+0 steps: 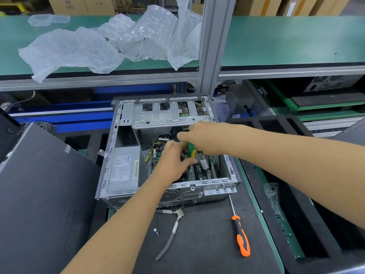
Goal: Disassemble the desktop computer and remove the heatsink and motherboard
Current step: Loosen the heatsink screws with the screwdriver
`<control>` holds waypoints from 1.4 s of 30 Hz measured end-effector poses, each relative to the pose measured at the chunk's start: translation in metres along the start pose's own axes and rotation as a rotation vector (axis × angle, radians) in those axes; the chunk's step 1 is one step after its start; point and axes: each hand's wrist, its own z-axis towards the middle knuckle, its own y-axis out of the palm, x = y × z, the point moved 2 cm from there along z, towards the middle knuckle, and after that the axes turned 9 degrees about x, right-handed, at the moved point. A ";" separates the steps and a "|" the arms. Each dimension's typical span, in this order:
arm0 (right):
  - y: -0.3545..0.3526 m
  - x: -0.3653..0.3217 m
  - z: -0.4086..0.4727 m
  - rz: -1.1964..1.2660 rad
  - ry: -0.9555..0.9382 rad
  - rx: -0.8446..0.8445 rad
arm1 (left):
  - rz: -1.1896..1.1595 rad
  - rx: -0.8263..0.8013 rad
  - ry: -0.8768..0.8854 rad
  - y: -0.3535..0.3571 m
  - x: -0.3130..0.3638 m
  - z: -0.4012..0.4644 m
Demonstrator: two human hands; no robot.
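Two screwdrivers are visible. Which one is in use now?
The green-handled screwdriver, which the right hand grips inside the computer case. The orange-and-black screwdriver lies untouched on the mat in front of the case.

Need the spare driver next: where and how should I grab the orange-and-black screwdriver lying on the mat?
Take the orange-and-black screwdriver by its thick handle, coming down from above with the right hand. It lies flat on the black mat, handle toward you and thin shaft pointing at the computer case. The mat around the handle looks bare, and the pliers lie apart to its left.
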 end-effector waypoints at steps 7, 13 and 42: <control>-0.002 0.008 -0.001 0.084 0.247 -0.068 | 0.036 -0.033 -0.029 0.002 -0.001 -0.001; 0.004 0.001 -0.002 0.043 0.082 -0.053 | 0.037 -0.046 0.018 0.000 0.002 -0.002; 0.002 -0.001 -0.004 0.097 0.113 -0.090 | 0.005 -0.087 -0.022 0.000 0.003 -0.004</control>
